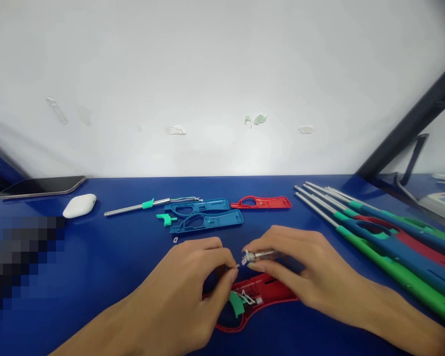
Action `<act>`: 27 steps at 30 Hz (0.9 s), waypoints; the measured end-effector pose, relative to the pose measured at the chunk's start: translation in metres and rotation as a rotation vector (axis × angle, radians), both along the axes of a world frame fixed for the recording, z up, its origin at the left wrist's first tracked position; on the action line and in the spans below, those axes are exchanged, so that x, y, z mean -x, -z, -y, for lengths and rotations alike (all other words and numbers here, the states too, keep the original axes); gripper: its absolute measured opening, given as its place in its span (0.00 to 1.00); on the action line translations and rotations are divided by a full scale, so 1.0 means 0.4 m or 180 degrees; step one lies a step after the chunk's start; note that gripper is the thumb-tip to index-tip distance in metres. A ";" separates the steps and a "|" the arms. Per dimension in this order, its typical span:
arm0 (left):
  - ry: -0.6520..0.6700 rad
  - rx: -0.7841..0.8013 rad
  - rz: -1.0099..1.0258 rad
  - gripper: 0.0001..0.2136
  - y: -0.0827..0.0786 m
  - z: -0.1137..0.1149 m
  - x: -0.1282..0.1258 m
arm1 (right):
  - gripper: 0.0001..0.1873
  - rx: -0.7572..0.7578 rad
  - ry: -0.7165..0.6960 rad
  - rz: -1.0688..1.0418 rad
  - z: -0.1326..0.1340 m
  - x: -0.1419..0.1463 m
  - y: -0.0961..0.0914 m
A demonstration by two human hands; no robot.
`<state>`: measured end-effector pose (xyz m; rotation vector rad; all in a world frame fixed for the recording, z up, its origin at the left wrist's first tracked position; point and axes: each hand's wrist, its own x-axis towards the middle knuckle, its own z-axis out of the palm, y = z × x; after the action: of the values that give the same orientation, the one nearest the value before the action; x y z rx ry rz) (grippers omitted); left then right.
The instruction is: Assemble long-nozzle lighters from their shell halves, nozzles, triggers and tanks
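1. The right hand (307, 267) is grasping a small clear cylinder (264, 254) between its thumb and fingers. Its white head (246, 257) sticks out on the side toward the left hand.

2. The left hand (187, 291) has thumb and forefinger closed in a pinch on a small pale piece (238, 266). Only the tip of this piece is visible, so I cannot tell its full shape.

3. The main relation is this: the cylinder's long axis runs sideways, and its head faces the left fingertips. The pale piece is just beside the head, slightly lower, with a narrow gap between them. The right hand is the nearer one to the cylinder, because it holds it.

4. Below the fingertips of both hands lies an open red half-shell (276, 292), also lengthwise from side to side. Its ring end is by the left hand; the right hand covers part of its other end.

5. Inside this shell are a green trigger (237, 304), close to the left thumb, and a bent white wire (247, 296) to the right of it.

6. Beyond the left hand, two blue half-shells (222, 221) lie next to each other.
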<state>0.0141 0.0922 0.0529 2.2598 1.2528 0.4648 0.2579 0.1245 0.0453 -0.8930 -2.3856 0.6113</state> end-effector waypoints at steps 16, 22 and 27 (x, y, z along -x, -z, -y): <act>0.0094 0.0021 -0.0048 0.15 0.021 -0.001 0.001 | 0.14 -0.0078 -0.0294 0.0016 0.008 0.000 0.004; 0.0118 -0.0046 -0.0060 0.15 0.022 -0.003 -0.002 | 0.13 -0.0121 -0.0303 0.0044 0.010 0.001 0.000; 0.0132 -0.0090 -0.0183 0.15 0.018 0.001 -0.005 | 0.12 -0.0231 -0.0341 0.0142 0.010 -0.001 0.006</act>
<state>0.0161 0.0919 0.0455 2.3332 1.2323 0.4074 0.2581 0.1204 0.0430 -0.7594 -2.4918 0.5467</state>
